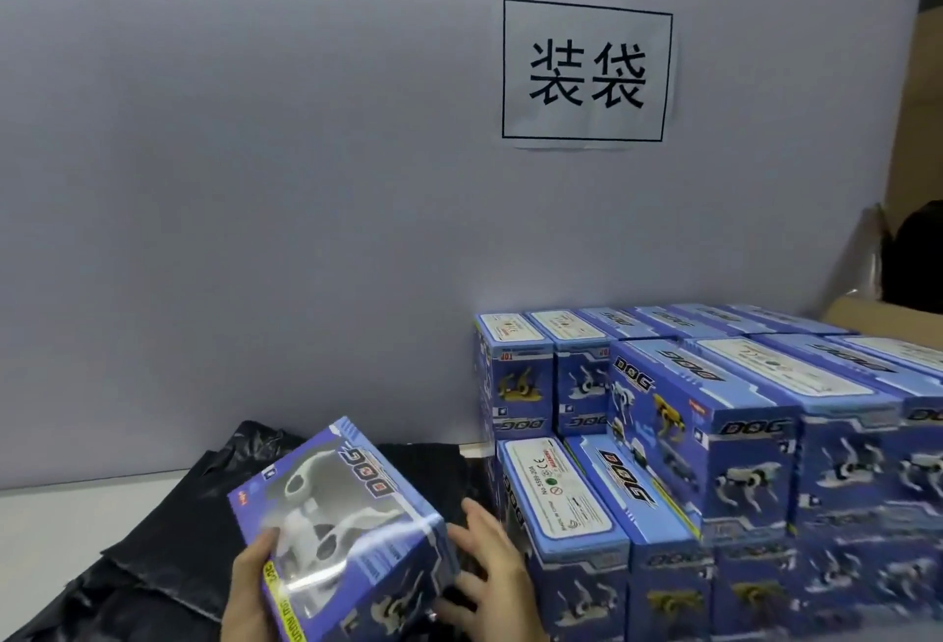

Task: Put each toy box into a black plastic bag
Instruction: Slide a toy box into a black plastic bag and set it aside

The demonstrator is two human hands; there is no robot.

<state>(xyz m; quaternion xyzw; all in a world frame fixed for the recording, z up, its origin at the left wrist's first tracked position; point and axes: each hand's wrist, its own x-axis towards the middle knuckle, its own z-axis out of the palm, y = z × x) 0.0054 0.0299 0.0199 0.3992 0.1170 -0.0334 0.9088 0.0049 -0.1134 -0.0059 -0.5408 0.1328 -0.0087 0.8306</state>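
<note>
A blue toy box (pixel 337 529) with a clear window showing a white robot dog is held tilted above the black plastic bags (pixel 153 544). My left hand (pixel 250 590) grips its near left edge, thumb on the window. My right hand (pixel 490 575) sits at the box's right side with fingers spread and fairly straight, touching the box's lower right corner. The black bags lie flat and crumpled on the table under and behind the box.
A large stack of several identical blue "DOG" toy boxes (pixel 714 437) fills the right side. A white partition wall (pixel 255 182) with a paper sign (pixel 587 75) stands behind. A cardboard carton (pixel 888 315) and a dark shape sit at the far right.
</note>
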